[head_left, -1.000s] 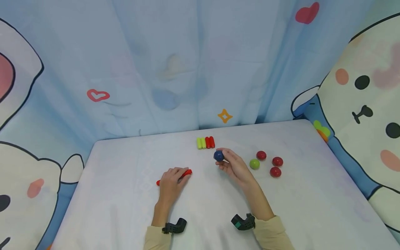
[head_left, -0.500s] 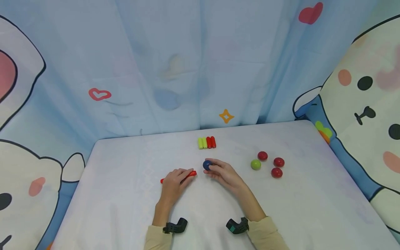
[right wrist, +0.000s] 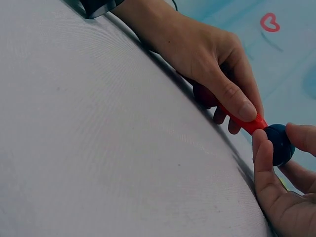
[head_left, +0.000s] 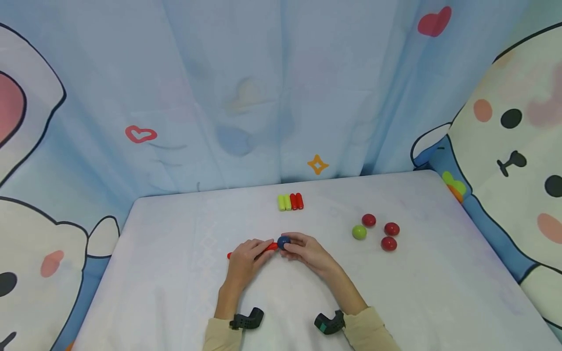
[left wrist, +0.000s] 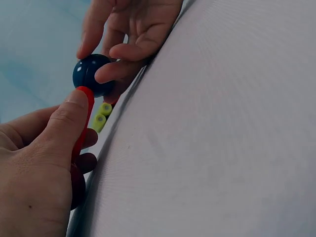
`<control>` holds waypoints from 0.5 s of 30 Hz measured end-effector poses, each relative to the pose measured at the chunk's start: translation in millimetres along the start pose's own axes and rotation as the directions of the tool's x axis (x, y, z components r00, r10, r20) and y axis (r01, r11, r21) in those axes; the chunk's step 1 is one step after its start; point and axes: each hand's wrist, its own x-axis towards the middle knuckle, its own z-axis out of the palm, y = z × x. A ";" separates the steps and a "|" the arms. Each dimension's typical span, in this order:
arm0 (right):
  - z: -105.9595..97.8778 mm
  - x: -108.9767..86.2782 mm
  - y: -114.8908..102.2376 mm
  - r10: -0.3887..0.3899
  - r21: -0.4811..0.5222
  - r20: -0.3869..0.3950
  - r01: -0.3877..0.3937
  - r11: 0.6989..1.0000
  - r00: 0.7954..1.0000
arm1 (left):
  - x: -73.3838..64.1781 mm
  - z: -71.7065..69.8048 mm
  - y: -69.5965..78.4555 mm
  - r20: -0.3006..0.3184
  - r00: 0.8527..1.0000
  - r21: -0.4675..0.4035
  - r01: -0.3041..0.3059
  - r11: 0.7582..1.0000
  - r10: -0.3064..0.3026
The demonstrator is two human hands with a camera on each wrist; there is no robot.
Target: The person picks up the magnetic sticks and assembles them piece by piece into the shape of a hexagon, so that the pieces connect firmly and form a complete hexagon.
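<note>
My left hand (head_left: 243, 262) grips a red stick (head_left: 272, 246) low over the white table, thumb lying along it in the left wrist view. A dark red rounded piece (left wrist: 77, 187), mostly hidden by that hand, sits at the stick's near end. Between the thumb and fingers of my right hand (head_left: 311, 254) is a glossy blue ball (head_left: 283, 242). The ball meets the far end of the red stick; both wrist views show them touching. Whether the stick's tip goes into the ball cannot be seen.
Two lime-green sticks (head_left: 284, 202) and two red sticks (head_left: 296, 201) lie side by side toward the back of the table (head_left: 175, 292). To the right are a green ball (head_left: 359, 232) and three red balls (head_left: 388, 243). A printed blue curtain (head_left: 210, 97) hangs behind.
My right hand has brought the blue ball left and toward me, from beside the row of sticks to the red stick's end. The left hand has shifted slightly right with the stick.
</note>
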 end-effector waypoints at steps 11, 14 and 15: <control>3.1 -0.8 1.7 -0.009 -0.054 -0.008 0.009 0.999 1.000 | 0.1 1.5 -0.3 -0.011 0.999 -0.003 0.048 0.999 -0.048; 3.1 -1.2 2.0 -0.009 -0.059 -0.019 0.008 0.998 1.000 | 0.6 2.1 -1.0 -0.028 0.998 -0.007 0.063 0.998 -0.063; 2.9 -1.3 2.3 -0.008 -0.058 -0.020 0.007 0.998 1.000 | 0.5 2.1 -1.2 -0.030 0.997 -0.006 0.065 0.998 -0.065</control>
